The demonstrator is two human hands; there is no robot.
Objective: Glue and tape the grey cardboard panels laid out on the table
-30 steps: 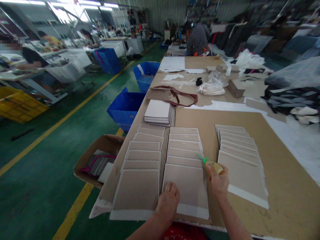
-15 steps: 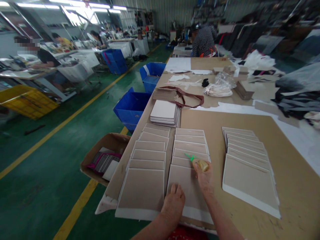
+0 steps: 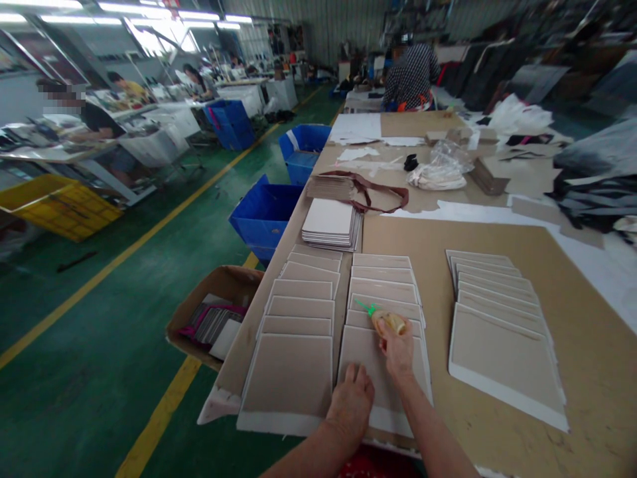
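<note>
The right hand (image 3: 399,352) clasped a green-nozzled squeeze bottle (image 3: 389,322) above the middle row of boards (image 3: 383,275) on the worktop (image 3: 497,232), while the left hand (image 3: 351,406), fingers half open, rested on the nearest board (image 3: 365,348)

The right hand (image 3: 398,348) hid part of the bottle (image 3: 389,322) it gripped, and the tip of the green nozzle (image 3: 367,308) was too fine to show whether it touched the boards below. The left hand (image 3: 351,401) kept its palm and thumb out of sight and covered some of the middle front board (image 3: 371,345); the right forearm (image 3: 423,418) hid that board's near right corner. Ahead of the hands, overlapping boards concealed most of those behind. Both forearms and a red cloth (image 3: 375,463) between them ran off the bottom edge. Far right of the hands, the bench (image 3: 597,378) and a plastic bag (image 3: 600,143) were cut off; far left, a yellow crate (image 3: 62,206) was too. Small items on the distant worktables blurred beyond telling.
</note>
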